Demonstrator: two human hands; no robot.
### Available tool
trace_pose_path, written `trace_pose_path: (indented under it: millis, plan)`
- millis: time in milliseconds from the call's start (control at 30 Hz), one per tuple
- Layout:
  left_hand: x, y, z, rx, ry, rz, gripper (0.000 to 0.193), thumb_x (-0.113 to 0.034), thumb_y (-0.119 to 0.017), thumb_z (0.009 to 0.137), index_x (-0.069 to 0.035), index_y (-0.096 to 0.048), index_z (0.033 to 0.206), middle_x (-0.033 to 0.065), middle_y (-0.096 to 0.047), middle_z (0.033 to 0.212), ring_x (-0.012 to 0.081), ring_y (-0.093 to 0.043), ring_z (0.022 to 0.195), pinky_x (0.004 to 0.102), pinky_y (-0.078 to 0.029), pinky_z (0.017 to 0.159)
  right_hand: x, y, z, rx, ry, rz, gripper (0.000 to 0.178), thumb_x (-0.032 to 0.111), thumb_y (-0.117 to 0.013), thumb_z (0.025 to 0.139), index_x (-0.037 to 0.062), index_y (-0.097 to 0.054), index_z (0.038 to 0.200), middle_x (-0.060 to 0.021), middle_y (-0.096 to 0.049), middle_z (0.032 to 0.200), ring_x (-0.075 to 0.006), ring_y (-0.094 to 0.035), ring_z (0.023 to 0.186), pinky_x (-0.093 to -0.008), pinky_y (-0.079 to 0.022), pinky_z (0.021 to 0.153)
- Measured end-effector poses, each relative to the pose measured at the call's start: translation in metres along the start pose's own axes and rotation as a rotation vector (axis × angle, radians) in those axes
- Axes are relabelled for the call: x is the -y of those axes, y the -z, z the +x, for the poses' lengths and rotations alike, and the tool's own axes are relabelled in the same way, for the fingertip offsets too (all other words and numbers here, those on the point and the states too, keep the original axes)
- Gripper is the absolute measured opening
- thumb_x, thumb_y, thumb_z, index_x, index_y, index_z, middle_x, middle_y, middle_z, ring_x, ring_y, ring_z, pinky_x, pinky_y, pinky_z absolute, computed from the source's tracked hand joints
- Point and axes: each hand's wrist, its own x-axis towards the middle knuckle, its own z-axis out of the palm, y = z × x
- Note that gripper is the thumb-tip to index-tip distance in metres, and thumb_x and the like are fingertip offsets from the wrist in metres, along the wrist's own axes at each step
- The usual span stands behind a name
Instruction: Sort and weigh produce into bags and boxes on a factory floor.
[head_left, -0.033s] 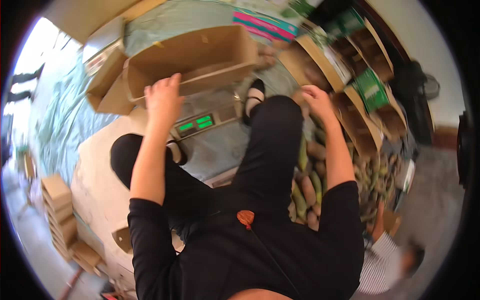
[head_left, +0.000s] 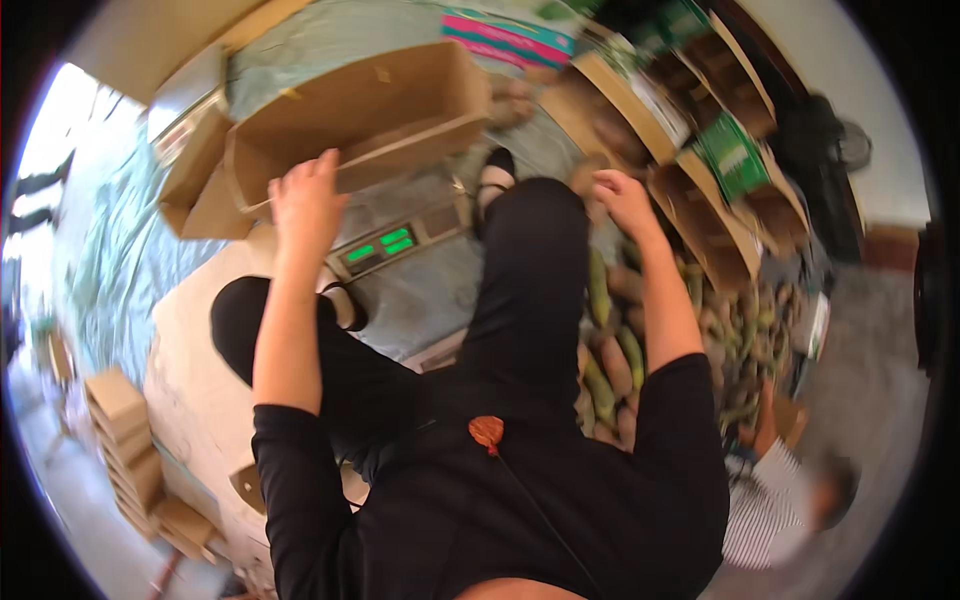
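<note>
A long, open cardboard box [head_left: 400, 150] rests over a scale with a lit green display [head_left: 378, 250]. My left hand [head_left: 308, 208] is at the near wall of this box, fingers over the rim and the thumb on the outer side. Beyond my right knee, my right hand [head_left: 628, 207] has its fingers curled at a brown tuber [head_left: 587, 175], which they seem to grip; the fingertips are partly hidden. Below the right forearm lies a heap of brown and green tubers [head_left: 618, 370].
Open cardboard cartons [head_left: 700, 235] stand at the right, one with a green packet [head_left: 733, 155]. Another person in a striped sleeve [head_left: 765, 510] reaches to the heap at lower right. Stacked cardboard boxes [head_left: 120, 410] are at lower left. A pink and teal carton [head_left: 507, 40] lies behind.
The whole view has shifted slightly, so most things sit a little farther left and up. My left hand stays at the box rim; my right hand stays by the tuber.
</note>
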Motion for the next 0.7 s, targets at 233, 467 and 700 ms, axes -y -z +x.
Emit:
trace_pose_path:
  millis: [233,467,700]
  plan:
    - [-0.009,-0.004,0.007,0.084,0.017,0.044,0.064,-0.019,-0.070,0.077,-0.016,-0.042,0.135,0.0083,-0.054,0.125,0.0274,-0.050,0.117,0.0492,-0.034,0.101,-0.083,-0.082,-0.144,0.174,-0.295,-0.039,0.020,0.017,-0.062,0.077,0.0063,-0.067,0.093,-0.0168,-0.066,0.090,-0.0326,-0.063,0.086,-0.0384,-0.049,0.076]
    - [-0.001,-0.008,0.007,0.030,-0.031,-0.001,0.047,-0.013,-0.066,0.078,-0.011,-0.054,0.123,0.0117,-0.061,0.111,0.0308,-0.058,0.104,0.0421,-0.043,0.091,-0.122,-0.156,-0.210,0.253,-0.453,-0.062,0.025,0.023,-0.062,0.077,0.0066,-0.067,0.096,-0.0177,-0.066,0.090,-0.0331,-0.062,0.087,-0.0370,-0.049,0.077]
    - [0.003,0.004,-0.006,0.065,-0.068,-0.074,0.021,-0.009,-0.063,0.077,-0.004,-0.062,0.098,0.0159,-0.061,0.094,0.0347,-0.060,0.089,0.0417,-0.047,0.074,-0.184,-0.109,-0.211,0.046,-0.714,-0.161,0.023,0.020,-0.065,0.075,0.0106,-0.068,0.096,-0.0150,-0.067,0.094,-0.0313,-0.063,0.092,-0.0383,-0.049,0.083]
